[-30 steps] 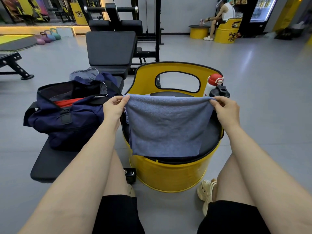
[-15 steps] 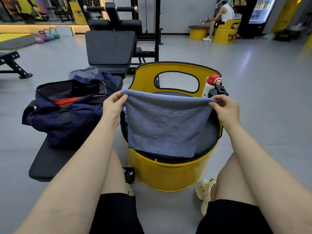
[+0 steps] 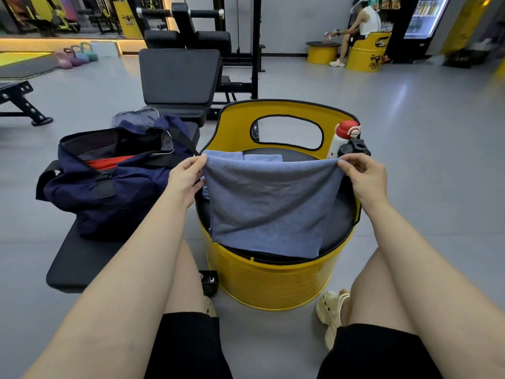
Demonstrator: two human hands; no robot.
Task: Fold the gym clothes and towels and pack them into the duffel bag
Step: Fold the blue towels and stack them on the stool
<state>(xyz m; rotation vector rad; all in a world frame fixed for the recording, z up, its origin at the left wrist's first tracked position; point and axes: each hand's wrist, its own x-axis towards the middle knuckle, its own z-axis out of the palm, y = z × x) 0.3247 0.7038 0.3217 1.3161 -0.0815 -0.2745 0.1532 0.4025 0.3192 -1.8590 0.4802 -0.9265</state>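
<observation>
Left hand [image 3: 185, 177] and right hand [image 3: 366, 177] each pinch a top corner of the blue towel [image 3: 269, 206] over the barrel seat [image 3: 273, 283]; keep edge taut, corners level, before folding.

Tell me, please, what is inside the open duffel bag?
Inside the navy duffel bag a red cloth lies near the top, below the dark lining. The rest of the inside is hidden by the bag's wall and strap, so anything under the red cloth cannot be seen.
</observation>
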